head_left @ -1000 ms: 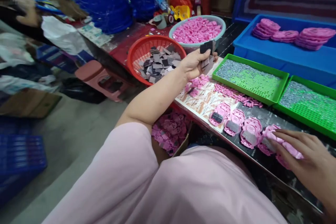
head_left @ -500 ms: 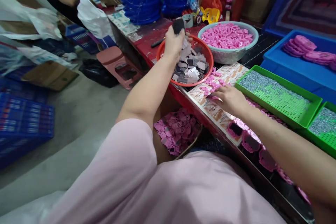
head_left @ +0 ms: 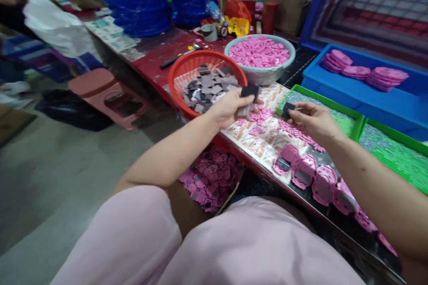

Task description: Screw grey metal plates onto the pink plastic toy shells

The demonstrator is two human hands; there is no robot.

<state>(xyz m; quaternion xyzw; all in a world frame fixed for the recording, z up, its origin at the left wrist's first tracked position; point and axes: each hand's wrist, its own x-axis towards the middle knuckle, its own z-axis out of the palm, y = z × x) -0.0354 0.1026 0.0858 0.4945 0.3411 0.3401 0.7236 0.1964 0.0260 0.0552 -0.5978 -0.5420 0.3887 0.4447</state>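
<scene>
My left hand [head_left: 230,107] is closed on a stack of small dark square pads [head_left: 249,92], held just in front of the red basket [head_left: 187,64] that is full of the same grey and dark squares. My right hand [head_left: 312,120] pinches a single dark square pad [head_left: 287,109] above the printed paper sheets [head_left: 264,136] on the bench. A row of pink plastic shells [head_left: 302,173] lies along the bench's near edge, below my right forearm.
A grey bowl of pink parts [head_left: 261,53] stands behind the basket. Two green trays [head_left: 354,120] of small metal bits and a blue tub [head_left: 368,82] with pink stacks sit at right. A box of pink shells [head_left: 214,178] is under the bench. Pink stool [head_left: 103,93] at left.
My left hand came back from over the red basket toward the bench with a stack of pads. My right hand lifted off the paper sheets and now pinches one pad.
</scene>
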